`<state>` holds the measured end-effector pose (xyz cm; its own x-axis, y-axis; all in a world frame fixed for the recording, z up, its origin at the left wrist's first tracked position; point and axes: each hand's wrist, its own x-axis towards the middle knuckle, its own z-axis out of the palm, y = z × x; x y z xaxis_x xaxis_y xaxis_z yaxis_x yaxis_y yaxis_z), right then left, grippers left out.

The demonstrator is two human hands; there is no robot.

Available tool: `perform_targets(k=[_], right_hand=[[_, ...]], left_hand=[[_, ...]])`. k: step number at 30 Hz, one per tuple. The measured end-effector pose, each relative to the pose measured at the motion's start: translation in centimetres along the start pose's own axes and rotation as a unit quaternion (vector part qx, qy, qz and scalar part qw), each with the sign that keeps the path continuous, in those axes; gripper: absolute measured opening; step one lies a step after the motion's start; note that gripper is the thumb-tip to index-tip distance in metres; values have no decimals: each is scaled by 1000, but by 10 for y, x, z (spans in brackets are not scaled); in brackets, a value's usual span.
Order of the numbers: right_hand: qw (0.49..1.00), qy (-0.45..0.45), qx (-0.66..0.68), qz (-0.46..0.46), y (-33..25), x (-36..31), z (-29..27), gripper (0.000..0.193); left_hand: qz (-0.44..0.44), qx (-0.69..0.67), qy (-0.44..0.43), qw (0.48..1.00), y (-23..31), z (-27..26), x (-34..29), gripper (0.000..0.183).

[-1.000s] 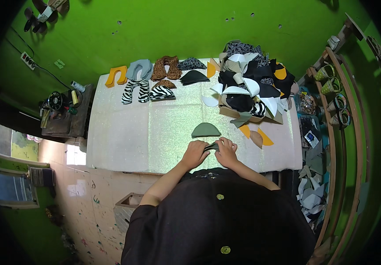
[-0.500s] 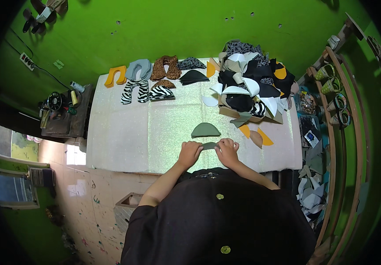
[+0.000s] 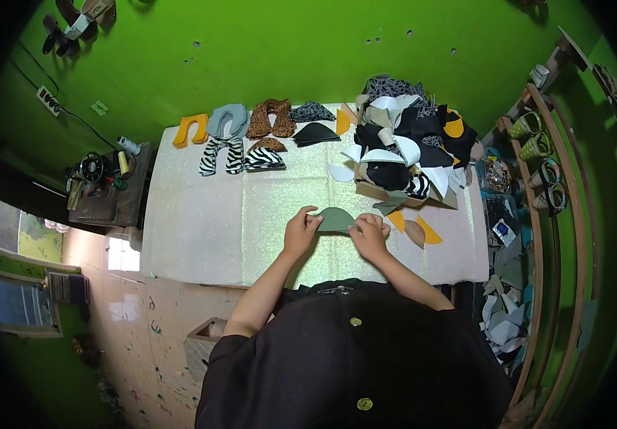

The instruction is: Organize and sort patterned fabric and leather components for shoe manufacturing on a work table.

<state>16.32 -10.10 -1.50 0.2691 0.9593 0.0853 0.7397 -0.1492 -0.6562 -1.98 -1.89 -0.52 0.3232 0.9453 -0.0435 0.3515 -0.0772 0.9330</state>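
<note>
A grey-green half-round piece of material [image 3: 336, 220] lies between my hands near the middle of the table's front part. My left hand [image 3: 302, 232] pinches its left corner, the index finger raised a little. At the right corner, my right hand [image 3: 370, 235] has its fingers closed on the same piece. The stack of matching pieces beneath it is hidden, so I cannot tell if they touch. Just right of my right hand lie yellow cut pieces [image 3: 430, 230] and a brown one [image 3: 415, 233].
A box heaped with mixed cut pieces [image 3: 394, 154] stands at the back right. Along the back are stacks in zebra [image 3: 221, 155], leopard [image 3: 271, 118], grey [image 3: 228, 120], yellow [image 3: 192, 130] and black [image 3: 315, 134]. A sewing machine [image 3: 92, 168] is at left, a wooden rack [image 3: 555, 179] at right.
Both hands have moved forward with the small green piece, from the table's front edge to over the matching stack. The view has tilted slightly.
</note>
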Motion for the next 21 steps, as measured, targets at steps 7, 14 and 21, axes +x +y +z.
perform_targets(k=[7, 14, 21], right_hand=[[998, -30, -48, 33, 6, 20, 1, 23], [988, -98, -103, 50, 2, 25, -9, 31], [992, -106, -51, -44, -4, 37, -15, 69]], left_hand=[[3, 61, 1, 998, -8, 6, 20, 34], [29, 189, -20, 981, -5, -2, 20, 46], [242, 280, -97, 924, 6, -8, 22, 75]])
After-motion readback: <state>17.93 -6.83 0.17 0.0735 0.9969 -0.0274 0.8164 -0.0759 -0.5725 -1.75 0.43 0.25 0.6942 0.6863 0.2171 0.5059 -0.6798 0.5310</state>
